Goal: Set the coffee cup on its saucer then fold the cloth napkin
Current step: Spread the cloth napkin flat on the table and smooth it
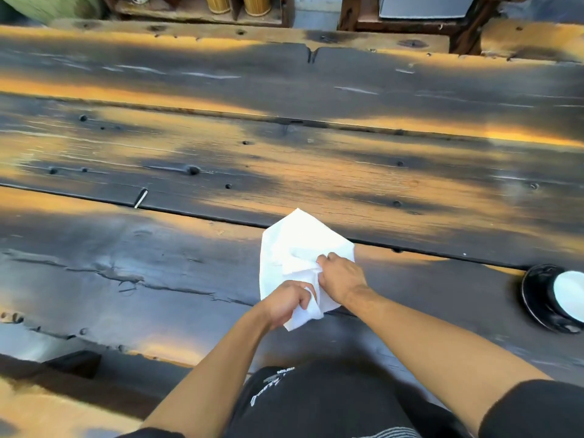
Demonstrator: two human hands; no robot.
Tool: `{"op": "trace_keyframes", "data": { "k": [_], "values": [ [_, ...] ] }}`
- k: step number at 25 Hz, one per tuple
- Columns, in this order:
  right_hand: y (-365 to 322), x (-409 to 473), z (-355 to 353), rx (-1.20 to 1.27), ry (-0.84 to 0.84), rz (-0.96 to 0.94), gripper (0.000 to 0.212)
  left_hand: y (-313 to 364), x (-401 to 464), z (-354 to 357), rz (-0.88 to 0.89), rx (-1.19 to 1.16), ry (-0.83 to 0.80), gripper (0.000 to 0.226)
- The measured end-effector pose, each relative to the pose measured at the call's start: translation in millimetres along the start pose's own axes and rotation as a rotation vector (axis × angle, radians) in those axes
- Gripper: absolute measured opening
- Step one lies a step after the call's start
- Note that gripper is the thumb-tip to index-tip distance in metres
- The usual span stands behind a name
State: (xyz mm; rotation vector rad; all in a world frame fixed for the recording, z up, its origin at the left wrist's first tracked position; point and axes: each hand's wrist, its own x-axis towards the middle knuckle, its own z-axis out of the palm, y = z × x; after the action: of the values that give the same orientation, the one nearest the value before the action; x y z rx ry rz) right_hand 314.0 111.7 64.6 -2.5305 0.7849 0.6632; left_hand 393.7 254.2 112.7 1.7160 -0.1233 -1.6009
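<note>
A white cloth napkin [295, 245] lies crumpled on the dark plank table near its front edge. My left hand [286, 303] grips the napkin's near corner in a closed fist. My right hand [339, 276] pinches a bunched part of the napkin at its right side. At the far right edge of the head view, a black coffee cup with a white inside [570, 294] stands on a black saucer [534, 294], partly cut off by the frame.
The wide wooden table [284, 153] stretches away, with gaps between its planks. Beyond its far edge stand wooden furniture and two yellow bamboo containers [237, 4]. A wooden bench [47, 406] runs below the table's near edge at the left.
</note>
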Motion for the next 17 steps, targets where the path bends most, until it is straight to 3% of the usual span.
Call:
{"op": "trace_keyframes", "data": {
  "k": [3,4,7,9,12,17],
  "values": [
    [8.5,-1.2,4.4,0.325,0.06,0.213,0.02,-10.5,-14.2,-3.4,0.06,0.121,0.112,0.006],
    [17.2,-0.6,-0.9,0.485,0.097,0.32,0.017,-11.0,-17.0,-8.4,0.105,0.097,0.168,0.012],
    [54.4,1.8,-30.7,0.811,0.274,0.583,0.03,3.5,-12.2,-34.8,0.078,-0.128,0.451,0.021],
    [79.8,2.2,-53.7,1.086,0.374,0.673,0.033,38.0,-2.4,-43.1,0.091,-0.171,0.52,0.018],
    [116.3,0.3,-94.2,1.649,0.462,0.692,0.014,109.6,13.1,-30.4,0.303,-0.005,0.534,0.029],
    [183.8,-28.6,-197.9,2.13,0.783,0.601,0.006,241.1,9.7,-2.8,0.715,0.079,0.554,0.034]
  ]
}}
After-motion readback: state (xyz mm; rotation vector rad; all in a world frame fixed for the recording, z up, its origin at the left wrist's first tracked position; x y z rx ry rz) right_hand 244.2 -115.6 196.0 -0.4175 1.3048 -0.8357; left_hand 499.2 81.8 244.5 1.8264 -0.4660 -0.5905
